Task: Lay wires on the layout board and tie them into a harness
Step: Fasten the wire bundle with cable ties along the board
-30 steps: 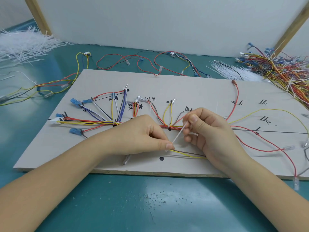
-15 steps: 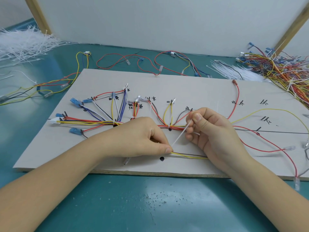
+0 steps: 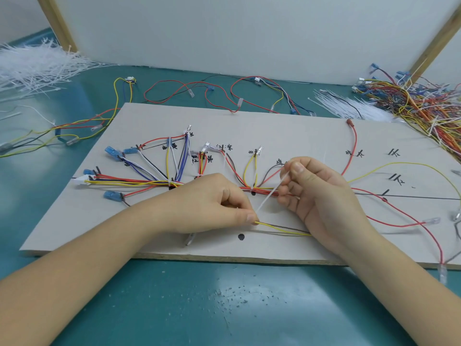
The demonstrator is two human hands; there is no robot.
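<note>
The left hand [image 3: 212, 203] lies low on the layout board [image 3: 287, 128], its fingers curled and its thumb and forefinger pinching the lower end of a white cable tie [image 3: 270, 196], right where a yellow wire [image 3: 282, 229] and a grey one run out from under the fingertips. The right hand [image 3: 321, 196] is curled too, and its thumb and forefinger pinch the upper end of the same tie above the red bundle of wires [image 3: 264, 189]. The tie runs as a taut slant between the two hands, its long axis rising from lower left to upper right. The board rests on a teal surface [image 3: 224, 308] with small dark specks near the front edge; a white panel in a wooden frame stands behind it. On the surface at far left is a heap of white cable ties [image 3: 32, 66], behind the board lie loose wires [image 3: 199, 88], and at far right a tangled pile of coloured wires [image 3: 424, 103] beside another sheaf of ties. On the board the wires fan out at the left from a tied knot, with blue terminals [image 3: 111, 152] at their ends, and the trunk runs left to right across the middle toward the handwritten marks.
</note>
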